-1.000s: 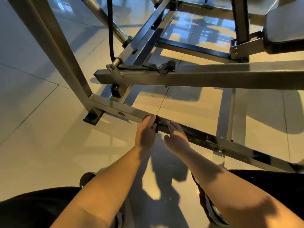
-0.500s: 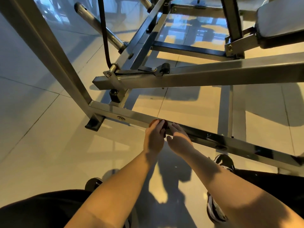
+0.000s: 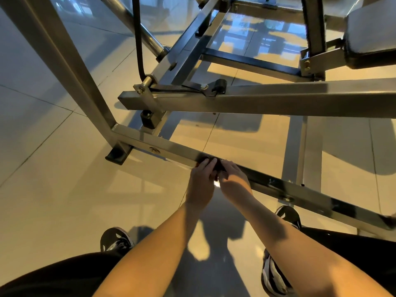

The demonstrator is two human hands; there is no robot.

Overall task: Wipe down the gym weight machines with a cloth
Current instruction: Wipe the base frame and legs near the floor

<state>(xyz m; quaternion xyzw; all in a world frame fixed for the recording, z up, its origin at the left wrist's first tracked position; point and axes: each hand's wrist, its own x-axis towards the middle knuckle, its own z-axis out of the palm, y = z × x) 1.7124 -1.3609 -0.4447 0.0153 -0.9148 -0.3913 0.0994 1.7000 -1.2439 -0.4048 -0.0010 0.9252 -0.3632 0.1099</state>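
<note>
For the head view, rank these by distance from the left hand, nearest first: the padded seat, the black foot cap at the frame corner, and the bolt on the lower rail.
From the left hand, gripping the dark cloth:
1. Bolt, just left along the lower rail.
2. Foot cap, farther left, at the frame corner.
3. Padded seat, far off at upper right.

Glossy tiled floor (image 3: 53, 189), dark sneaker (image 3: 116, 239)

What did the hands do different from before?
The left hand slid the dark cloth rightward along the low frame bar until it met the right hand, whose fingers now touch the cloth. Both hands stayed on that bar.
</note>
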